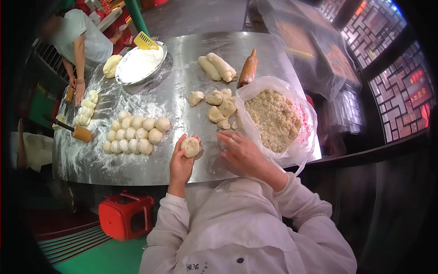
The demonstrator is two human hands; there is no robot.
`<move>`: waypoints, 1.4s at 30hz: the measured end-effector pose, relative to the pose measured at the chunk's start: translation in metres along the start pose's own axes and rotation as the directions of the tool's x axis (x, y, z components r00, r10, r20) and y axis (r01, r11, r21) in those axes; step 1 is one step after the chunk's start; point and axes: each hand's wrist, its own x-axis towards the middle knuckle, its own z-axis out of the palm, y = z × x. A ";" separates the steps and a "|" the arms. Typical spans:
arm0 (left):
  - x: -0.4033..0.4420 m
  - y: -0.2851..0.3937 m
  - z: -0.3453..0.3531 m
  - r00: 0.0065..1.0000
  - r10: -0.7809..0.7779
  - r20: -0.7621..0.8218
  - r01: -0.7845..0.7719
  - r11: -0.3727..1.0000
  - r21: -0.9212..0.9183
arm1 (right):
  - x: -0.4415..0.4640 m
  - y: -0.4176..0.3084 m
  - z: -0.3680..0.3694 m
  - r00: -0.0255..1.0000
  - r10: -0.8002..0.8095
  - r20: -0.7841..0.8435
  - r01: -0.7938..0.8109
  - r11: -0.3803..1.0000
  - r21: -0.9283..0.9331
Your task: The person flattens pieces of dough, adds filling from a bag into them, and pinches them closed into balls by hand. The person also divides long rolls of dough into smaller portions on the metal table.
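My left hand is closed around a round, pale dough ball above the front edge of the metal table. To its right, my right hand reaches over the table with its fingers stretched out, and I see nothing in them. Just beyond those fingertips lie several torn dough pieces. A clear plastic bag of crumbly beige filling stands open beside my right hand. Left of my left hand, rows of floured dough balls sit close together.
Farther back are two dough rolls, a rolling pin and a flour bowl with a yellow slotted scoop. A wooden roller lies left. Another person works at the far-left edge. A red stool stands below the table.
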 end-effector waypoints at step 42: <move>-0.002 -0.008 -0.016 0.999 -0.035 0.019 0.032 0.993 0.114 | 0.006 0.146 -0.080 0.999 0.008 0.051 0.017 0.880 -0.474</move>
